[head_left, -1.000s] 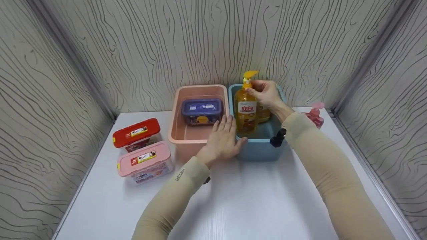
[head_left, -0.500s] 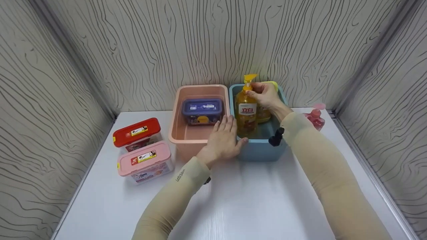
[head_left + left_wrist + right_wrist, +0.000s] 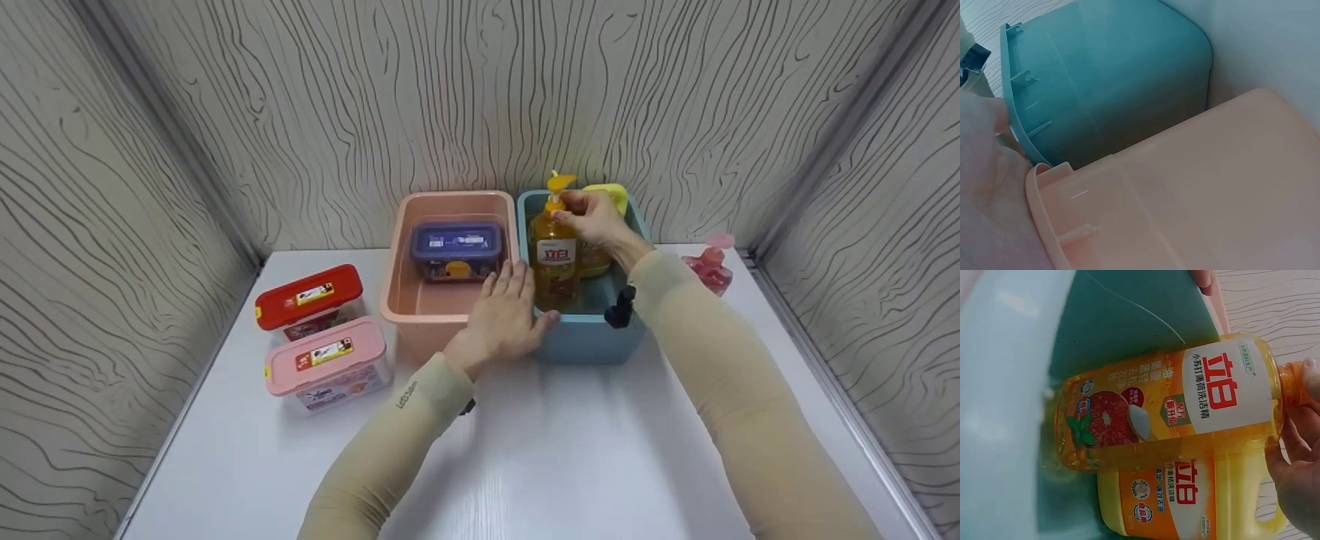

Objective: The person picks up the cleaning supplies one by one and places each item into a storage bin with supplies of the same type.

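Head view first: closest to me is the smooth white table. On my left side, a clear plastic box with a flat pink lid sits outside the tubs, so it looks like one thing left to do. My left hand is loose, with straight fingers lying over the rims where the two tubs meet. It holds nothing. Just behind the pink-lid box, a clear plastic box with a bright red lid is out on the table too.

Next come the deep pink plastic tub and the deep blue plastic tub, side by side. My right hand pinches the neck of a tall clear bottle of orange soap with a yellow pump. It is inside the blue tub; I can't tell if its bottom touches the floor. Right beside it is a yellow plastic jug with a handle, already in. A purple plastic box is in the pink tub.

Past my right sleeve, a small pink pump bottle is outside. I'd say about half is done.
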`<state>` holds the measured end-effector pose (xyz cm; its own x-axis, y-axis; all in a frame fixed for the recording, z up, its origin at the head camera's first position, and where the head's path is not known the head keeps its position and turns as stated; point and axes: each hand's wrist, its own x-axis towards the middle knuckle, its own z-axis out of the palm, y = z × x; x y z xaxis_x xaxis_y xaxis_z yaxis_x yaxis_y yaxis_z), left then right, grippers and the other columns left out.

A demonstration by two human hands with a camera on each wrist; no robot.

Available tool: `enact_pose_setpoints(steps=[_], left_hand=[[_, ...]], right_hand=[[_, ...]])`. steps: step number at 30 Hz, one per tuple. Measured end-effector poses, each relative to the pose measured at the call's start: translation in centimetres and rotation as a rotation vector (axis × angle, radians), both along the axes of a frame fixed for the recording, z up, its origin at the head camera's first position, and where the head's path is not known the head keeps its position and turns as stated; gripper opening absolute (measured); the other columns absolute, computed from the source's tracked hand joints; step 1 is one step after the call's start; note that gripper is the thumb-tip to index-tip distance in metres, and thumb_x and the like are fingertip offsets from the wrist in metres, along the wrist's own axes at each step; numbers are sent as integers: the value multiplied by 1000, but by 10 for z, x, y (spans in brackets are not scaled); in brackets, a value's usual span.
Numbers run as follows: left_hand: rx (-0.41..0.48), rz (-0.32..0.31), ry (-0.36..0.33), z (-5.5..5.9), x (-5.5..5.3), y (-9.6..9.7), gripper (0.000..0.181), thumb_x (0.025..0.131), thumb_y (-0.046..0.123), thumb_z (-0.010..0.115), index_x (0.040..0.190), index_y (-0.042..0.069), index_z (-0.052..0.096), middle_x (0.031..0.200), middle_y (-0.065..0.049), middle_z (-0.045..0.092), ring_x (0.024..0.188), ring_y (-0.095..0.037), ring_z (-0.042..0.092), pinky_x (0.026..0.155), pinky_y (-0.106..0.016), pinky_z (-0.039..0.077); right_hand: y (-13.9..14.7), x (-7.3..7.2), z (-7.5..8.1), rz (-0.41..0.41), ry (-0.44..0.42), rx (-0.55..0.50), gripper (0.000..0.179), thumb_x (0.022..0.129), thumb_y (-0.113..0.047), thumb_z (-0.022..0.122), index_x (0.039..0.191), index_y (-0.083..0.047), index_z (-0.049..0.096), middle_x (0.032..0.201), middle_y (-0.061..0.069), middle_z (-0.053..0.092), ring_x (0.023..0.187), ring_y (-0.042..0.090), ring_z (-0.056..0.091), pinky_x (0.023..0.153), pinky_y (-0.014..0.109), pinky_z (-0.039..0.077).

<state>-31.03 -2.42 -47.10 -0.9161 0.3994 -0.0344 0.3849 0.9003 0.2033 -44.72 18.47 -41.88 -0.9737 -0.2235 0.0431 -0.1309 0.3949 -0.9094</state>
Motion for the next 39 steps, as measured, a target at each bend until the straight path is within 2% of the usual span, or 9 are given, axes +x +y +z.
enact_pose_setpoints(steps=[7, 14, 19, 26, 36, 39], left_hand=[[4, 0, -9, 1, 1, 0, 94, 115, 70, 31, 181, 6, 13, 192, -12, 7, 181, -33, 4, 147, -52, 7], [0, 5, 1, 0, 1, -2, 94, 115, 70, 30, 180, 5, 15, 192, -13, 9, 180, -34, 6, 147, -54, 9], [6, 6, 4, 2, 1, -2, 94, 114, 71, 31, 180, 5, 15, 192, -13, 9, 180, -34, 6, 147, -54, 10], [7, 8, 4, 2, 1, -1, 94, 114, 71, 31, 181, 6, 15, 192, -12, 8, 180, -34, 6, 147, -53, 9], [20, 7, -9, 0, 1, 0, 94, 115, 70, 31, 181, 6, 13, 192, -13, 6, 180, -34, 4, 147, -54, 8], [17, 4, -4, 0, 1, 0, 94, 115, 70, 31, 181, 5, 14, 192, -13, 7, 180, -34, 5, 147, -54, 9]], right_hand=[[11, -1, -6, 60, -4, 92, 44, 116, -20, 64, 156, -2, 63, 154, 26, 68, 141, 42, 67, 131, 58, 48], [21, 1, -3, 56, -47, 90, 42, 112, -18, 71, 151, -2, 69, 152, 26, 70, 141, 43, 67, 131, 64, 46], [19, 4, 0, 50, -53, 88, 44, 112, -21, 73, 152, -4, 69, 153, 24, 70, 141, 42, 67, 132, 62, 46], [20, 6, -2, 59, -32, 94, 47, 112, -27, 73, 152, -5, 68, 153, 23, 70, 140, 40, 67, 131, 58, 48], [18, 14, 5, 35, -50, 134, 50, 111, -32, 73, 152, -5, 66, 153, 23, 68, 143, 41, 65, 131, 62, 46], [19, 14, 8, 54, -19, 175, 51, 111, -31, 73, 153, -4, 66, 154, 24, 68, 145, 43, 64, 131, 64, 46]])
